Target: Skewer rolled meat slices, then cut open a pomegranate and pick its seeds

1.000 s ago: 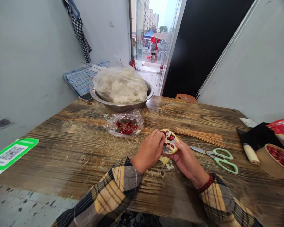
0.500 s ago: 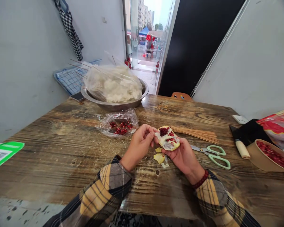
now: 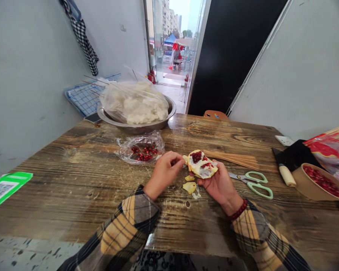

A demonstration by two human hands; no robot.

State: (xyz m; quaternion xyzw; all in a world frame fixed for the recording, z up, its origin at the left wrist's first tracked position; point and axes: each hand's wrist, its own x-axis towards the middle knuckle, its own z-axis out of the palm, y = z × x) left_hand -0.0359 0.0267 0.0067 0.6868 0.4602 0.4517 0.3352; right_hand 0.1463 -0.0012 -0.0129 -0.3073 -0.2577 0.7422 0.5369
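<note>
My right hand (image 3: 219, 186) holds a piece of pomegranate (image 3: 202, 164) with yellow rind, white membrane and dark red seeds. Just left of the fruit is my left hand (image 3: 166, 171), its thumb and forefinger pinched together; whether anything is between them is too small to tell. Yellow peel scraps (image 3: 189, 187) lie on the wooden table (image 3: 101, 210) below the fruit. Beyond my left hand a clear plastic bag (image 3: 124, 147) holds loose red seeds (image 3: 144, 153).
A metal basin (image 3: 135, 129) with a bag of whitish material stands at the back. Thin sticks (image 3: 234, 159) and green-handled scissors (image 3: 258, 184) lie right of the fruit. Farther right are a wooden handle (image 3: 287, 176) and a seed-filled paper bowl (image 3: 305, 184).
My left hand has drawn slightly away from the pomegranate piece, leaving a gap. The fruit has tilted a little in my right hand, showing more of its seeds.
</note>
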